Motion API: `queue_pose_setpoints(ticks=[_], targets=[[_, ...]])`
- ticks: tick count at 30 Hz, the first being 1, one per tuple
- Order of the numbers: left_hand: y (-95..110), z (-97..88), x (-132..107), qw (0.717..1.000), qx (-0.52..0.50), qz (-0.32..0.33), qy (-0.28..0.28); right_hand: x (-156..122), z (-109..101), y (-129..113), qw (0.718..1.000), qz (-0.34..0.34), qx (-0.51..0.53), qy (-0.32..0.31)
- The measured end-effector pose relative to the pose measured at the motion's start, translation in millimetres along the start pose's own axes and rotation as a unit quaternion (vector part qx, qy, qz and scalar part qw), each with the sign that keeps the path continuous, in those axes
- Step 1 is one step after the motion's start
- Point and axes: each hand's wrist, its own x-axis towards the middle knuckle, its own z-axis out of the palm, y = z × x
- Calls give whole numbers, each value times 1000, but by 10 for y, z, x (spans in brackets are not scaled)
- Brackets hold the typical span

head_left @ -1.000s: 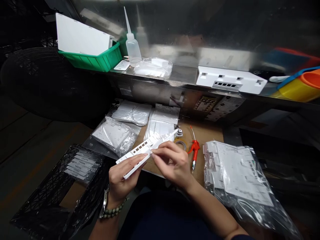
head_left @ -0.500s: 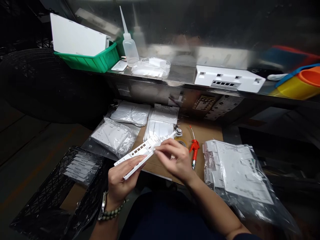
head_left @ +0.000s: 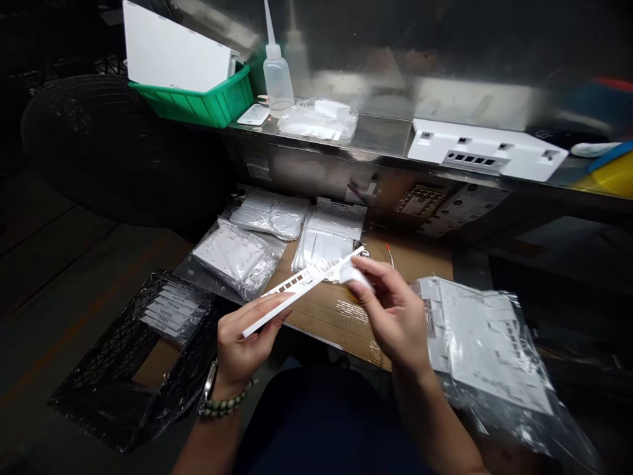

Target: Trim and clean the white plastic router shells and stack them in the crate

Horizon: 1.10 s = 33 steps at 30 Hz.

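Observation:
My left hand [head_left: 242,343] grips the near end of a long white plastic panel [head_left: 301,287] with a row of small rectangular openings. The panel slants up to the right over a brown cardboard sheet [head_left: 326,316]. My right hand [head_left: 390,310] is closed in a pinch on a small white piece [head_left: 357,274] at the panel's far end. A beaded bracelet and a watch are on my left wrist.
Bags of white plastic parts lie on the cardboard [head_left: 237,254] and at the right [head_left: 479,343]. A black crate [head_left: 123,356] with white strips sits lower left. On the metal shelf stand a green bin [head_left: 198,105], a squeeze bottle [head_left: 277,72] and a white housing [head_left: 484,155].
My right hand slid from the panel's middle to its far end and now pinches a small white piece. The view shifted, and my right hand now hides the red tool.

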Motion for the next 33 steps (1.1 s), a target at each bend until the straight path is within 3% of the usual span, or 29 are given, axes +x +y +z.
queue_pose_setpoints(ticks=[3, 8, 12, 14, 16, 18, 19, 20, 22, 24, 26, 28, 30, 32, 33], targets=[[39, 1, 17, 999, 16, 26, -16, -43, 162, -36, 997, -64, -29, -33], [41, 0, -17, 997, 33, 58, -30, -159, 390, -148, 987, -131, -96, -10], [10, -15, -83, 997, 34, 60, -30, -135, 397, -67, 983, -153, -95, -35], [9, -39, -112, 998, 31, 51, -15, 2, 252, 87, 983, -130, -128, 17], [13, -73, -137, 999, 17, 33, 0, 178, 24, 268, 975, -98, -157, 125], [12, -105, -159, 1000, -3, 17, 14, 321, -209, 414, 963, -58, -126, 231], [8, -118, -168, 1000, -11, 9, 20, 363, -300, 462, 964, -27, -77, 254], [1, -129, -176, 1000, -18, 0, 25, 383, -365, 492, 969, 14, -11, 247], [-17, -139, -182, 999, -26, -15, 29, 363, -405, 515, 972, 115, 134, 154], [-38, -137, -166, 998, -39, -31, 26, 303, -346, 515, 948, 207, 240, 39], [-65, -120, -127, 996, -67, -51, 6, 246, -246, 515, 918, 261, 297, -12], [-106, -86, -78, 991, -112, -65, -33, 216, -169, 506, 907, 266, 327, 1], [-165, -31, -38, 984, -149, -86, -49, 211, -143, 466, 913, 223, 339, 43], [-231, 44, -17, 964, -229, -134, -21, 216, -162, 389, 927, 156, 330, 84], [-259, 86, -10, 938, -300, -175, -6, 218, -181, 345, 935, 125, 317, 101]])
